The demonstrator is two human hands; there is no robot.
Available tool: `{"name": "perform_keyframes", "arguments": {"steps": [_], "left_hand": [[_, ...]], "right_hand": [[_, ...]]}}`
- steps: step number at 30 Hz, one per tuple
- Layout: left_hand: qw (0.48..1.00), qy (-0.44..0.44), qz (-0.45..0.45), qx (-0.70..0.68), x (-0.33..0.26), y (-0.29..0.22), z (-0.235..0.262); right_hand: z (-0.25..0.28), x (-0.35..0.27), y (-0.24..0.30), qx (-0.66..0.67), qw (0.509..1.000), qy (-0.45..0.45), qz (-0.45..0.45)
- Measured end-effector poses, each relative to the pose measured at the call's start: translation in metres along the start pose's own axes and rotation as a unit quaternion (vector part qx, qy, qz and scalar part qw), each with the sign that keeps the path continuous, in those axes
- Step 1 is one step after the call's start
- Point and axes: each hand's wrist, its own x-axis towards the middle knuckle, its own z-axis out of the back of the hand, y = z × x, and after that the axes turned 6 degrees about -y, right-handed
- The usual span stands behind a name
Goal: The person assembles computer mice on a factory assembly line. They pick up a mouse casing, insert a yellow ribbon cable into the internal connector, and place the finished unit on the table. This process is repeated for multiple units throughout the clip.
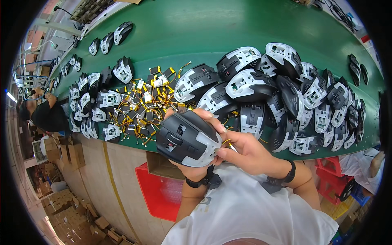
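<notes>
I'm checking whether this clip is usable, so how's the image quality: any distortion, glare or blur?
Head view: strong fisheye bend, the green table edge curves and black corners frame the picture; lighting is even with soft sheen on the mouse shell held in the left hand; the right hand is sharp; the far rim with cartons looks smeared.

Mouse shell (188,139) held before belt (228,28), batteries (143,102) left, shell pile (286,98) right

Green bench (212,28); heaped mouse shells (286,94); small wired batteries (143,102) at left.
</notes>
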Motion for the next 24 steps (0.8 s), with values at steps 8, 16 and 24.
{"name": "perform_keyframes", "arguments": {"steps": [8,16,24], "left_hand": [[0.998,0.006,0.026,-0.051,0.0018,0.0001,0.0031],[0.999,0.018,0.025,0.031,-0.0042,-0.0041,0.0055],[0.999,0.046,0.013,-0.024,0.0014,-0.004,0.0052]], "right_hand": [[-0.0024,-0.0005,-0.0003,0.011,1.0,-0.005,-0.022],[-0.0041,-0.0012,0.0036,0.014,0.999,0.002,-0.04],[-0.004,-0.0045,-0.0006,0.029,0.999,-0.007,-0.034]]}}
